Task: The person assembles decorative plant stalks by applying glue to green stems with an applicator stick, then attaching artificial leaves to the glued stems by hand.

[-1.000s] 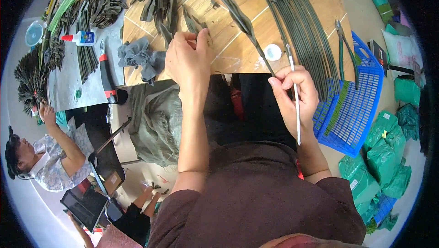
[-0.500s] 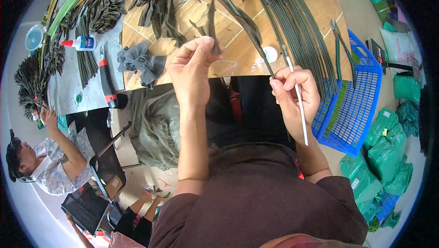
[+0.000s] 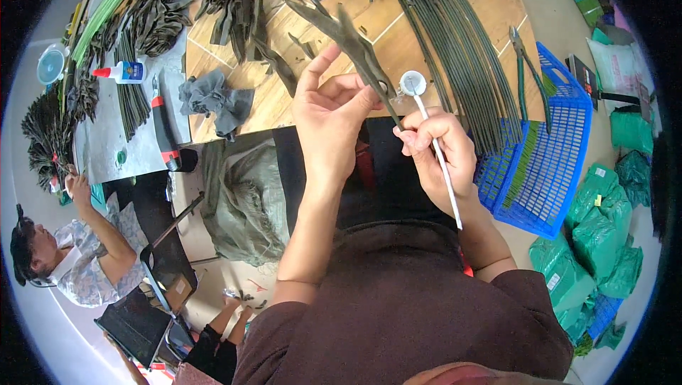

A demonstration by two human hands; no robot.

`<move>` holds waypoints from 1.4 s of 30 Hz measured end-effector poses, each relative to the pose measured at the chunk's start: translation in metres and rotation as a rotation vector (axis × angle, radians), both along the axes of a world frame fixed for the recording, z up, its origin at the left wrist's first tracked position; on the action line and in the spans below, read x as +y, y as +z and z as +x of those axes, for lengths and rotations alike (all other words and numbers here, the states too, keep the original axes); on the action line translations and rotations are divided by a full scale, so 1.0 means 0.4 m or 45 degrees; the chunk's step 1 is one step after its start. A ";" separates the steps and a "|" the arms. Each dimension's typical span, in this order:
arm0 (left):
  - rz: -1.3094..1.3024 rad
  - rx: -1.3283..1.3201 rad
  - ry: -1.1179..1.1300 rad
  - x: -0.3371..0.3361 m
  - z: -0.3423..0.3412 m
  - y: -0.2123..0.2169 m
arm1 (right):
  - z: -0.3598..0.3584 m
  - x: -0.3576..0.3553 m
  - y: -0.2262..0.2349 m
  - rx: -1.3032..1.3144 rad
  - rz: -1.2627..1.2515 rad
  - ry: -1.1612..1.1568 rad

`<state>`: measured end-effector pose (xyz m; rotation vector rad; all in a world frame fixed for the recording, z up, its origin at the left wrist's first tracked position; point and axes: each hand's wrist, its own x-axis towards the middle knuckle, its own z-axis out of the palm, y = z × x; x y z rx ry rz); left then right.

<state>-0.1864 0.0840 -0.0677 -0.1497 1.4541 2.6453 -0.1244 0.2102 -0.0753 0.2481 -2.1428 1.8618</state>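
Observation:
My left hand [image 3: 330, 118] is closed at thumb and fingertips on a dark green artificial leaf [image 3: 362, 51], against the lower part of a leafy stem; its index finger points outward. My right hand [image 3: 444, 154] pinches the stem's lower end. The same hand also holds a thin white stick [image 3: 450, 193], its tip inside a small round white cap [image 3: 412, 84] at the table's near edge. The fingers partly hide where leaf and stem meet.
Dark wrapped stems [image 3: 469, 51] lie on the wooden board [image 3: 284, 23], beside pliers [image 3: 521, 65] and a blue basket [image 3: 554, 172]. Leftward are a grey cloth [image 3: 217, 101], a cutter [image 3: 165, 126] and a glue bottle [image 3: 124, 72]. A person [image 3: 92, 243] works at far left.
My left hand has moved right, bringing its leaf against the stem. My right hand has shifted slightly left, and the white stick's tip now sits in the cap.

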 end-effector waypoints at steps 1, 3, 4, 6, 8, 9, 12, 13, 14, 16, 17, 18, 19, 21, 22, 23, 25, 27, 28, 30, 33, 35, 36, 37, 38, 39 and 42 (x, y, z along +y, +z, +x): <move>0.001 -0.001 -0.003 0.000 0.001 0.001 | -0.001 0.004 -0.004 0.013 -0.003 0.025; 0.017 -0.087 -0.081 -0.002 0.004 0.000 | -0.001 0.016 -0.009 -0.008 0.025 0.031; 0.018 -0.089 -0.084 -0.004 0.004 -0.003 | -0.001 0.022 -0.011 -0.026 0.053 0.040; -0.065 -0.092 -0.229 -0.008 0.004 -0.011 | -0.002 0.029 -0.018 -0.020 0.046 0.034; 0.041 -0.152 -0.222 -0.002 0.005 -0.001 | 0.000 0.035 -0.022 -0.014 0.039 0.028; 0.146 -0.212 -0.211 0.000 0.005 0.003 | 0.001 0.038 -0.023 -0.030 0.028 0.033; 0.175 -0.247 -0.250 0.000 0.001 -0.003 | 0.005 0.044 -0.023 -0.068 0.003 0.040; 0.174 -0.246 -0.251 0.001 0.001 -0.002 | 0.005 0.046 -0.022 -0.090 -0.009 0.044; 0.191 -0.244 -0.275 0.003 0.000 0.002 | 0.005 0.049 -0.023 -0.090 -0.009 0.041; 0.208 -0.242 -0.301 0.008 0.000 0.008 | 0.003 0.054 -0.025 -0.084 0.004 0.040; 0.186 -0.240 -0.284 0.011 0.001 0.010 | 0.003 0.056 -0.026 -0.084 0.003 0.039; 0.163 -0.237 -0.266 0.014 0.003 0.011 | 0.003 0.057 -0.027 -0.085 -0.017 0.037; 0.163 -0.237 -0.266 0.016 0.005 0.008 | 0.003 0.058 -0.028 -0.085 -0.038 0.036; 0.021 -0.192 -0.232 0.018 0.010 -0.001 | 0.001 0.060 -0.028 -0.064 -0.005 0.018; 0.020 -0.192 -0.233 0.020 0.011 -0.001 | 0.000 0.061 -0.029 -0.043 0.028 0.001; 0.004 -0.186 -0.220 0.021 0.012 0.002 | -0.001 0.063 -0.028 -0.042 0.028 0.001; -0.012 -0.179 -0.207 0.020 0.013 0.004 | -0.002 0.066 -0.026 -0.032 0.083 -0.008; -0.063 -0.122 -0.215 0.015 0.016 0.000 | -0.003 0.066 -0.019 -0.045 0.073 -0.004; -0.063 -0.122 -0.215 0.015 0.017 0.001 | -0.003 0.067 -0.017 -0.059 0.063 -0.001; -0.082 -0.098 -0.209 0.018 0.018 0.001 | -0.001 0.069 -0.021 -0.090 0.027 0.016; -0.054 -0.105 -0.164 0.026 0.020 0.003 | 0.002 0.070 -0.016 -0.167 -0.073 0.042; -0.041 -0.108 -0.156 0.032 0.022 0.011 | 0.004 0.069 -0.017 -0.212 -0.137 0.049; -0.027 -0.113 -0.148 0.035 0.023 0.013 | 0.006 0.069 -0.023 -0.190 -0.137 0.040; -0.028 -0.114 -0.150 0.038 0.024 0.009 | 0.008 0.071 -0.027 -0.168 -0.136 0.030; -0.027 -0.122 -0.140 0.039 0.023 0.006 | 0.010 0.071 -0.025 -0.170 -0.136 0.030; -0.027 -0.130 -0.131 0.040 0.022 0.002 | 0.014 0.073 -0.020 -0.192 -0.113 0.022; -0.077 -0.144 -0.064 0.047 0.013 -0.016 | 0.011 0.084 -0.004 -0.220 -0.135 -0.070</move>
